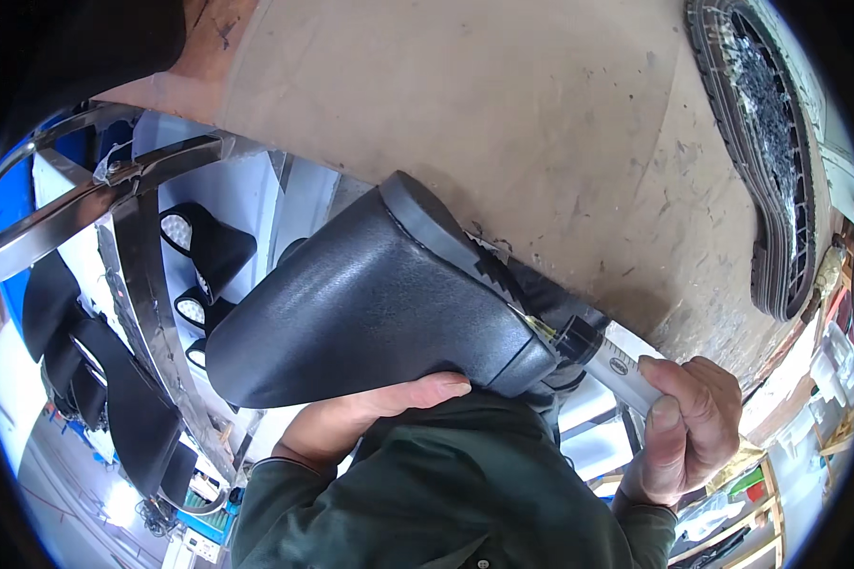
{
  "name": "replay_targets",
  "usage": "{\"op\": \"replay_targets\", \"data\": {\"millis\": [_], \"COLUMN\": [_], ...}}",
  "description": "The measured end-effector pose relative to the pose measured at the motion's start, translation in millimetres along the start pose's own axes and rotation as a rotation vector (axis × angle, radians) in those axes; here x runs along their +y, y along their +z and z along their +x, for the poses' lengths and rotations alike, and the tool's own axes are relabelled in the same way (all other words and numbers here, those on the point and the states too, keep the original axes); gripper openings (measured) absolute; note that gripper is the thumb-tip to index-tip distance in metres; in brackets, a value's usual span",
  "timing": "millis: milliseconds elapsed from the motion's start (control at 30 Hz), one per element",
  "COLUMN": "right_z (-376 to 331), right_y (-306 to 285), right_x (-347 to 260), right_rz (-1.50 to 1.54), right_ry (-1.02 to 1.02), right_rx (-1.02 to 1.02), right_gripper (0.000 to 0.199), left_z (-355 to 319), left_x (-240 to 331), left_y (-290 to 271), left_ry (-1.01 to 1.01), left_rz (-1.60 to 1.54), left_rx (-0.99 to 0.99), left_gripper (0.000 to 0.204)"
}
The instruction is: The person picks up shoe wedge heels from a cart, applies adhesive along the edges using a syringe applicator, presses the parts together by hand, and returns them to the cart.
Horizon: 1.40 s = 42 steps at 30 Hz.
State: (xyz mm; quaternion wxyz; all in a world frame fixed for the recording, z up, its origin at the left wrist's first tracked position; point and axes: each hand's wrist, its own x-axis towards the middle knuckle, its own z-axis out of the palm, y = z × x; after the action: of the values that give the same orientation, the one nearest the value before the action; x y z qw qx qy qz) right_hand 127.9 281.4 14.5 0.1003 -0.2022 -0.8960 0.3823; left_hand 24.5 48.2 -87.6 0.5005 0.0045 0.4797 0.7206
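A smooth black boot or shoe lies tilted against the near edge of the workbench, its dark sole edge toward the upper right. My left hand grips it from below, with the thumb along its near side; the other fingers are hidden behind it. Between the thumb and bent fingers of my right hand is a pale grey graduated tool with a black end. That end touches or nearly touches the sole seam near the boot's lower right end, where a small yellowish patch shows. The tool's exact kind is unclear.
The brown worn workbench spans the top. A dark ridged rubber sole with whitish residue inside lies at its right. To the left stands a metal-framed rack, with several black shoes behind and beside it. Wooden shelving appears lower right.
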Motion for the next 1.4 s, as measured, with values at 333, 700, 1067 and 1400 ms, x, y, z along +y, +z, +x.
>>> {"op": "replay_targets", "data": {"millis": [333, 700, 1067, 1400], "right_z": [-16.9, -37.4, -62.0, -91.6], "right_y": [-7.0, -18.7, -30.6, -28.3], "right_x": [9.7, 12.0, 10.0, 17.6], "right_rz": [0.059, 0.061, 0.088, 0.134], "right_ry": [-0.036, -0.067, -0.026, -0.042], "right_rx": [0.009, 0.019, 0.061, 0.182], "right_gripper": [0.026, 0.029, 0.027, 0.027], "left_z": [0.1, 5.5, 6.7, 0.1], "left_x": [-1.1, 5.0, -1.7, 3.6], "left_y": [1.5, 18.7, 27.4, 43.1], "left_ry": [-0.013, 0.029, 0.177, 0.226], "left_rz": [-0.017, -0.08, -0.192, -0.204], "left_rx": [0.031, 0.129, 0.15, 0.168], "left_gripper": [0.075, 0.074, 0.065, 0.058]}}
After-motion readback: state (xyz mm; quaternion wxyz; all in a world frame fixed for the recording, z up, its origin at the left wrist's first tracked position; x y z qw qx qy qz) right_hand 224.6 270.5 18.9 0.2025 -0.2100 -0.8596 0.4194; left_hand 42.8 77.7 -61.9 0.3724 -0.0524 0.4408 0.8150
